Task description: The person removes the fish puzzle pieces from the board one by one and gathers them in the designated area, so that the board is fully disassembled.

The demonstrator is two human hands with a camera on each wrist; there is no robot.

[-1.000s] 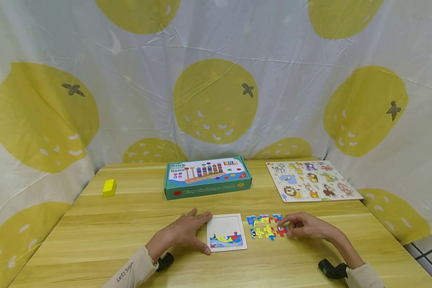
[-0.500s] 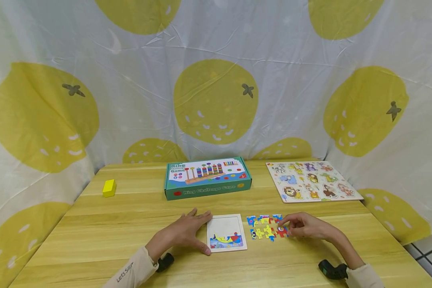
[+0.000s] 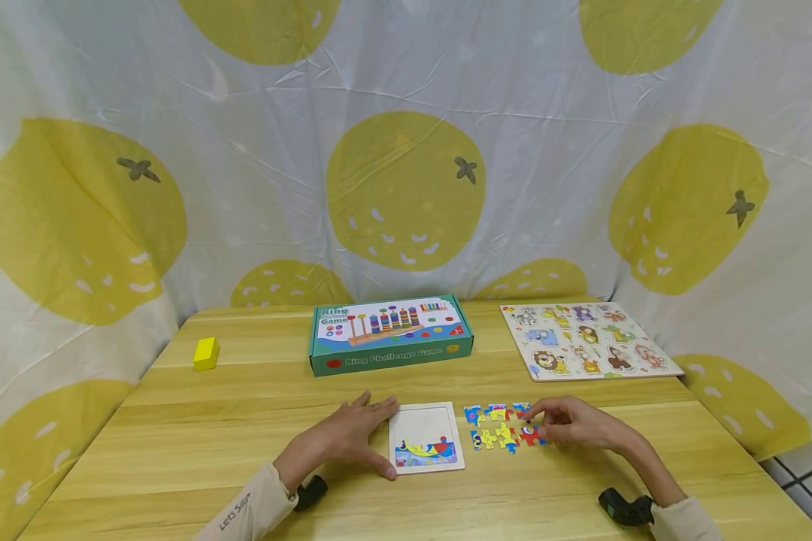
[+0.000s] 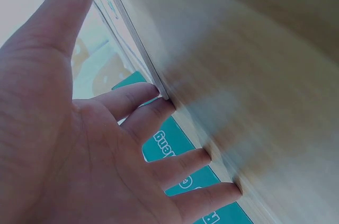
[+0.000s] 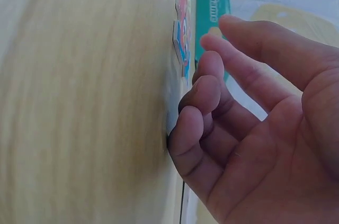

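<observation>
A square jigsaw tray (image 3: 422, 422) lies flat on the wooden table, its bottom part filled with a colourful picture. My left hand (image 3: 347, 433) is spread beside it, index finger and thumb touching its left corners. In the left wrist view, the fingertips of this hand (image 4: 116, 150) rest on the tabletop. To the tray's right are several loose jigsaw pieces (image 3: 506, 433) in blue, yellow and red. My right hand (image 3: 574, 423) hovers at their right end. The right wrist view shows its thumb and index finger apart with nothing between them, other fingers curled near the table beside the pieces (image 5: 183, 44).
Behind the tray stands a green "Ring Challenge Game" box (image 3: 389, 357). An animal puzzle board (image 3: 585, 342) lies at the back right, a yellow block (image 3: 206, 353) at the back left. A lemon-print curtain (image 3: 406, 188) hangs behind the table (image 3: 243, 406).
My right index finger has lifted slightly and parted from the thumb, showing more of the pieces under it. The left hand, the tray and the pieces have stayed put.
</observation>
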